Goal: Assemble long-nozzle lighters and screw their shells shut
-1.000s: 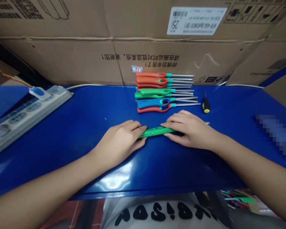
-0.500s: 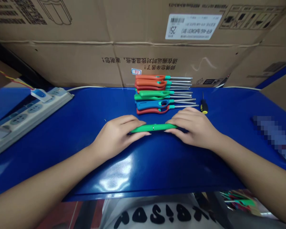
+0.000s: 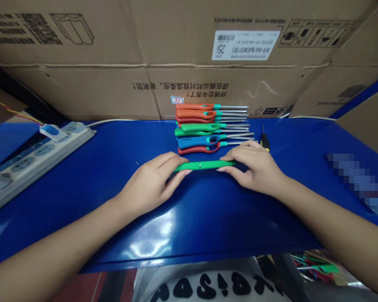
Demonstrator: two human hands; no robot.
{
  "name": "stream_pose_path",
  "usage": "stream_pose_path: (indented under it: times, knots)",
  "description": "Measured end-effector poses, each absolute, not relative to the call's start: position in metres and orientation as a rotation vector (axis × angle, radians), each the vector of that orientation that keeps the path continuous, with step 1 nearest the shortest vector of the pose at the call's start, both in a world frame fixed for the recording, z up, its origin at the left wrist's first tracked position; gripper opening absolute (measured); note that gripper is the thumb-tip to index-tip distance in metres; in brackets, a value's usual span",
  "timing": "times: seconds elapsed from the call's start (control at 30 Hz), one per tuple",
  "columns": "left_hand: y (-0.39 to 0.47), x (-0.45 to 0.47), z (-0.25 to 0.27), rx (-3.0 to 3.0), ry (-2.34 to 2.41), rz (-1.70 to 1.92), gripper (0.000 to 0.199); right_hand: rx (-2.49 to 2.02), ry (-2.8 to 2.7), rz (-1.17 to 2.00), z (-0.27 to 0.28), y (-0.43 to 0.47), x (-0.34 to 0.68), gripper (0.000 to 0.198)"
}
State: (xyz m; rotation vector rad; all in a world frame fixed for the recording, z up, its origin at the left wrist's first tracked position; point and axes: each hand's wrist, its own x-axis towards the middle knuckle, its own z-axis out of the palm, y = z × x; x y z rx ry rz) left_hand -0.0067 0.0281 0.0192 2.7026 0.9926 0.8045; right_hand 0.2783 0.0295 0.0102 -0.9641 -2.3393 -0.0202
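Between my two hands is a green lighter handle, held level just above the blue table and seen edge-on. My left hand pinches its left end between thumb and fingers. At the other end, my right hand grips it the same way, hiding whatever extends beyond. Just behind lies a pile of long-nosed lighters, with orange, green, blue and red handles and metal tubes pointing right. A small screwdriver with a black and yellow handle lies beyond my right hand, partly covered by it.
A white power strip with a plug in it runs along the left side. Cardboard boxes wall off the back of the blue table. Below its front edge at right, more lighters lie in a heap.
The view has tilted and shifted slightly. My left fingers have slid a little toward the left end of the green handle; both hands still hold it.
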Motion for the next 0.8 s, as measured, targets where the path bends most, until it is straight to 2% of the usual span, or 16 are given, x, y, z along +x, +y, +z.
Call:
stream_pose_path:
  times: [0.27,0.33,0.47,0.6,0.67,0.8]
  knots:
    - [0.018,0.001,0.015,2.501,0.88,0.792,0.019,-0.921,-2.473,-0.042,0.012,0.024,0.269,0.015]
    - [0.015,0.005,0.017,2.316,0.946,0.772,0.02,-0.882,-2.513,-0.07,0.014,0.021,0.266,0.023]
    - [0.011,0.013,0.023,1.566,1.07,0.527,0.043,-0.736,-2.594,-0.232,0.018,0.016,0.259,0.046]
    - [0.01,0.016,0.03,0.995,0.973,0.346,0.041,-0.609,-2.533,-0.306,0.019,0.01,0.257,0.03]
    - [0.01,0.015,0.032,0.895,0.911,0.297,0.038,-0.571,-2.465,-0.269,0.017,0.008,0.257,0.023]
    - [0.008,0.015,0.031,0.843,0.855,0.285,0.037,-0.525,-2.401,-0.2,0.012,0.003,0.255,0.023]
